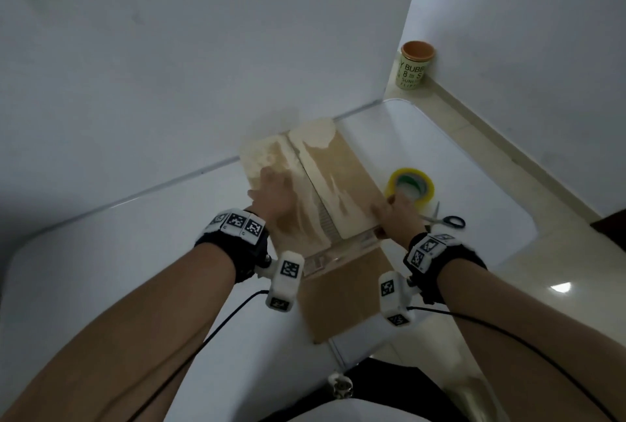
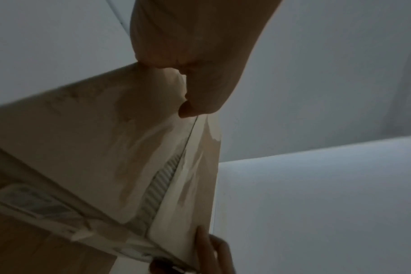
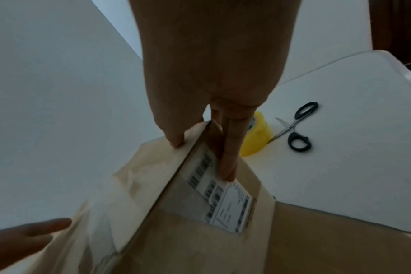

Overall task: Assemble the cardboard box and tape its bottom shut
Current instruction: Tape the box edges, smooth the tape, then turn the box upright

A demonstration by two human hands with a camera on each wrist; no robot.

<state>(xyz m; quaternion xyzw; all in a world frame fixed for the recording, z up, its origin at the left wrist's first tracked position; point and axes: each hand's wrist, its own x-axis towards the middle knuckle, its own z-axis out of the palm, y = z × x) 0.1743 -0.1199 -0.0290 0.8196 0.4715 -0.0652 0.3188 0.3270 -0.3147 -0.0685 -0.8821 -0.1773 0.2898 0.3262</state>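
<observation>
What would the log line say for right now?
left hand: flat on box flap | right hand: grips box edge | tape roll, scissors: untouched

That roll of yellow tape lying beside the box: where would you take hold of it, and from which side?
The tape roll lies flat on the table, hole facing up. I would come from above, thumb in the hole and fingers on the outer wall, on the side away from the cardboard box, where the right hand is.

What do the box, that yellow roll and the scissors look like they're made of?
Box: matte brown corrugated cardboard; fluting shows where the surface is torn along the flap seam. Yellow roll: probably glossy clear plastic tape, tinted yellowish. Scissors: shiny metal blades, black handles, likely plastic.
</observation>
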